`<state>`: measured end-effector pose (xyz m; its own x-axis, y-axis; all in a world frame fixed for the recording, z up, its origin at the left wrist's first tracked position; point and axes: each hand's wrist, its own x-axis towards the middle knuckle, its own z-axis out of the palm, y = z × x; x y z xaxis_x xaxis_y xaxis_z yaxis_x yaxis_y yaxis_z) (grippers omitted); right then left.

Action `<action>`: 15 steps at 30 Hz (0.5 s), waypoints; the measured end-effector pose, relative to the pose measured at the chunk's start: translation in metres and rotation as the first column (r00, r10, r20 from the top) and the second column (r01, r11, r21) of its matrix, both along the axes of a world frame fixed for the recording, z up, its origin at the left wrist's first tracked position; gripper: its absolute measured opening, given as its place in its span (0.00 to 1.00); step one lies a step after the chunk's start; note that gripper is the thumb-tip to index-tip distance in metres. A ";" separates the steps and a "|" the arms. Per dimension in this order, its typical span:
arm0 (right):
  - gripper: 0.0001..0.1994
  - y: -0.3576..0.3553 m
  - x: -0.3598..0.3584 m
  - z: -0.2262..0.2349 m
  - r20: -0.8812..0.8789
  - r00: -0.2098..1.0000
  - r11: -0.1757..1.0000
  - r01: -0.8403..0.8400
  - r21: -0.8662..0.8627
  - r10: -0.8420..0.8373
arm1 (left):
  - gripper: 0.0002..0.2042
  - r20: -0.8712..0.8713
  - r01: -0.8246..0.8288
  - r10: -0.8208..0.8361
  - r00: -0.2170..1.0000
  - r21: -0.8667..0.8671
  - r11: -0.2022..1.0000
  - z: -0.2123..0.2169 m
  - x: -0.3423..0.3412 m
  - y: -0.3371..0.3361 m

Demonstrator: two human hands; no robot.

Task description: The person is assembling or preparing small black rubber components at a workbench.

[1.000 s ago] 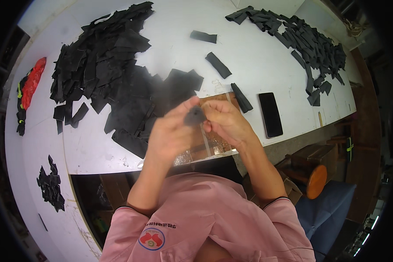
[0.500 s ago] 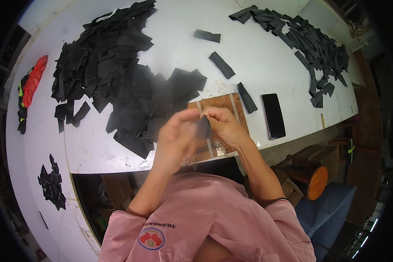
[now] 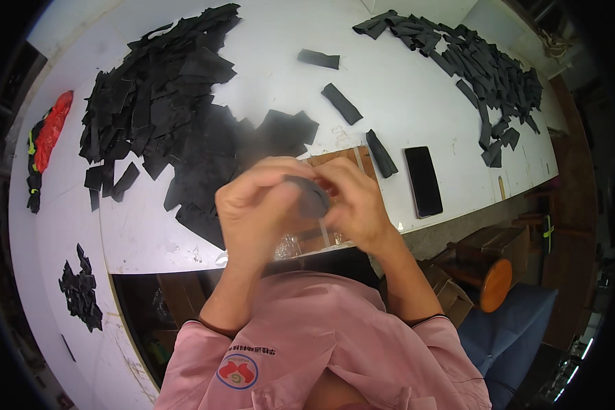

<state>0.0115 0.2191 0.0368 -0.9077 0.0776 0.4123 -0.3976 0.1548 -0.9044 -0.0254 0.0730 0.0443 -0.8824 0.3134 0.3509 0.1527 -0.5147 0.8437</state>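
A small black fabric piece (image 3: 310, 198), bent into a curve, is held up between my two hands. My left hand (image 3: 256, 198) has its fingers wrapped round the left side of it, a little blurred. Around its right edge close the fingers of my right hand (image 3: 355, 201). Beneath the hands lies a brown board (image 3: 362, 160) with strips of clear tape. A large heap of flat black fabric pieces (image 3: 150, 102) spreads over the table to the left. Beyond my right hand lie separate folded black pieces (image 3: 381, 154), (image 3: 342, 103) in a loose line.
A black phone (image 3: 424, 182) lies right of the board. Folded dark pieces (image 3: 485, 75) are heaped at the far right. A red bag (image 3: 53, 130) and a small black pile (image 3: 80, 290) lie on the left table. A wooden stool (image 3: 497, 285) stands below the right edge.
My left hand has come closer around the fabric piece, and the piece now looks more opened and curved. My right hand has shifted slightly and curled its fingers.
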 end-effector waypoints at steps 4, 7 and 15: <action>0.16 -0.006 -0.001 0.010 -0.282 0.959 0.667 0.233 0.707 -0.035 | 0.04 0.111 -0.176 0.166 0.980 0.092 0.980 -0.007 0.008 -0.009; 0.13 -0.001 0.000 -0.014 -0.137 0.989 0.547 0.144 0.824 -0.054 | 0.04 0.272 0.018 -0.046 0.961 0.105 0.994 -0.020 0.010 -0.007; 0.14 0.004 0.001 -0.008 -0.138 0.989 0.734 0.133 0.666 -0.055 | 0.08 0.027 0.173 -0.171 0.985 -0.081 0.982 0.002 -0.012 -0.001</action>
